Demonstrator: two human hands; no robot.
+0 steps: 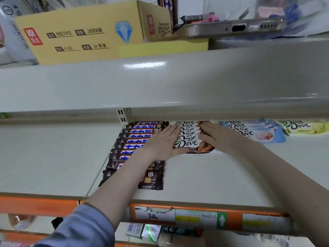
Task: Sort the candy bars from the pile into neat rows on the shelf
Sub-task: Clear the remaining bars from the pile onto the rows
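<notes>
Both flat hands, left hand (162,143) and right hand (216,135), fingers together, square the brown-and-white Dove bar row (191,139) on the pale metal shelf (204,175). Rows flank it both sides; no pile visible, so sorting looks nearly finished.

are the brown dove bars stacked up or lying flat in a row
Lying flat in a row: the brown Dove bars overlap front to back between the left hand and right hand.
</notes>
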